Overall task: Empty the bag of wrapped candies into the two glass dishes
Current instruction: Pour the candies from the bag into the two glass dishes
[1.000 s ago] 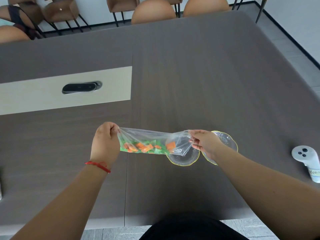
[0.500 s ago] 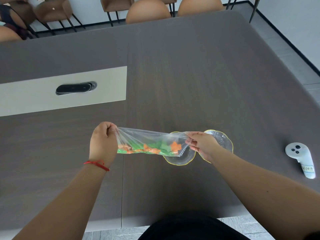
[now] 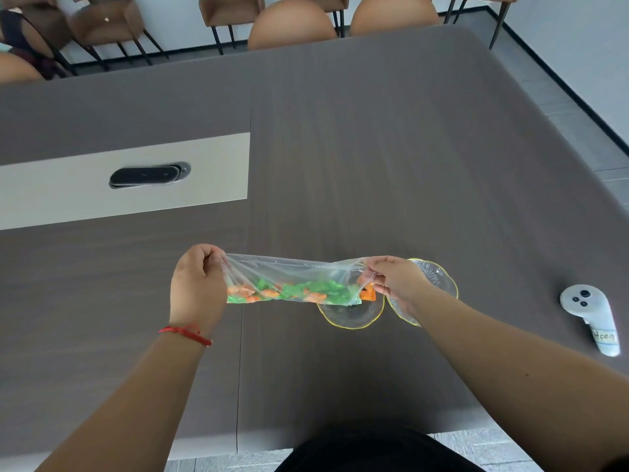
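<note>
A clear plastic bag (image 3: pixel 292 272) of green and orange wrapped candies (image 3: pixel 299 291) is stretched sideways above the table. My left hand (image 3: pixel 197 284) pinches its left end and my right hand (image 3: pixel 391 284) holds its right end. One orange candy (image 3: pixel 368 295) sits at the bag's right end, just over the left glass dish (image 3: pixel 350 315). The right glass dish (image 3: pixel 439 277) lies partly hidden behind my right hand and wrist. Both dishes are clear with yellow scalloped rims.
A white hand controller (image 3: pixel 590 316) lies on the table at the right. A beige inset panel (image 3: pixel 51 195) with a dark oval cover (image 3: pixel 148 175) is at the left. Brown chairs (image 3: pixel 292 25) line the table's far edge.
The candies have slid rightward inside the bag toward my right hand, and an orange one now sits at the bag's right end over the left dish. Both hands keep their grip.
</note>
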`<action>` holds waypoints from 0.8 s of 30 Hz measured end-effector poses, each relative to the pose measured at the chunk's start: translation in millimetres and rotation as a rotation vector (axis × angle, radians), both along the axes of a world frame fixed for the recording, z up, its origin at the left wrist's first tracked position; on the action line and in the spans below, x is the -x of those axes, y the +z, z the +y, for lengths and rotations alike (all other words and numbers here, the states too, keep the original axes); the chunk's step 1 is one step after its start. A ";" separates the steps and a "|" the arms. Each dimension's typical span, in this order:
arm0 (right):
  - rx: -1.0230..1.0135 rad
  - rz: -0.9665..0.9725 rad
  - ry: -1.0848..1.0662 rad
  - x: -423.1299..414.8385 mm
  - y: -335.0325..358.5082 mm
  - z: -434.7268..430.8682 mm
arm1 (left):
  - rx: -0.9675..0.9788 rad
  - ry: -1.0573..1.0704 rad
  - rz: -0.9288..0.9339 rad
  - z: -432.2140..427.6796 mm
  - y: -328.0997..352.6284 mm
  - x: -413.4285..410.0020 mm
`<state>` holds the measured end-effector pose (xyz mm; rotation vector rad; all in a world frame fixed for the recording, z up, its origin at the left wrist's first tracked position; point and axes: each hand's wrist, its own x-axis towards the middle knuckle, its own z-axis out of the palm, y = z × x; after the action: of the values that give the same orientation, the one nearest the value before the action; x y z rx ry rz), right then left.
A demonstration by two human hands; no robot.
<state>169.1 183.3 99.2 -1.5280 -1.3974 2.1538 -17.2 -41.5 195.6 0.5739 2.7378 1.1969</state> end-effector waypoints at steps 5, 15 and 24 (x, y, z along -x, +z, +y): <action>-0.001 0.005 0.016 4.2 6.0 -0.1 | -0.030 0.016 0.023 -0.7 6.2 -0.4; -0.016 -0.003 0.094 7.6 15.4 -6.8 | -0.060 0.078 0.012 -5.5 10.9 0.7; -0.092 -0.039 0.161 8.9 17.5 -8.9 | -0.032 0.146 -0.047 -17.2 -7.6 5.5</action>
<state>160.2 174.4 116.7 -1.4788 -1.6602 2.1247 -22.7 -58.7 188.0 0.3491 2.7662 1.2698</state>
